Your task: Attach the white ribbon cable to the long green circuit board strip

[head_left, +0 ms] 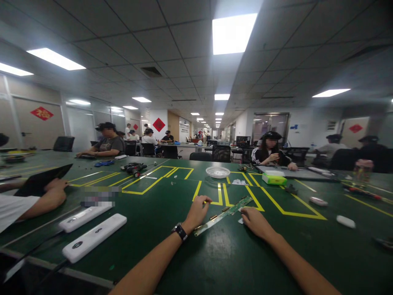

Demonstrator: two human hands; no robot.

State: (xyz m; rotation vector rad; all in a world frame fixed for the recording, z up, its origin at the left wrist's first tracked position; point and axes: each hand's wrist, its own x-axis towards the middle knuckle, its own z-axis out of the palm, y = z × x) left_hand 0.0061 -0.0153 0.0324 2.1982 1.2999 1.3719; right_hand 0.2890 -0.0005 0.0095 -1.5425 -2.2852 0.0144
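Observation:
A long, narrow green circuit board [225,215] lies slantwise on the green table in front of me, its near-left part pale and shiny. My left hand [198,211], with a dark watch at the wrist, hovers over or beside the board's left part. Its fingers are loosely bent and apart, with nothing visible in them. At the board's right edge, my right hand [256,221] is closed, fingertips pinching a small white piece [241,221] like tissue or cloth. The palm hides most of that piece, and I cannot tell whether it touches the board.
Two white power strips [95,237] lie at left, near a co-worker's arm [46,203]. Beyond the board are a white round basket [217,172], yellow tape outlines and a green-white tissue pack [274,179]. A white mouse-like object [346,221] lies right. People sit across the table.

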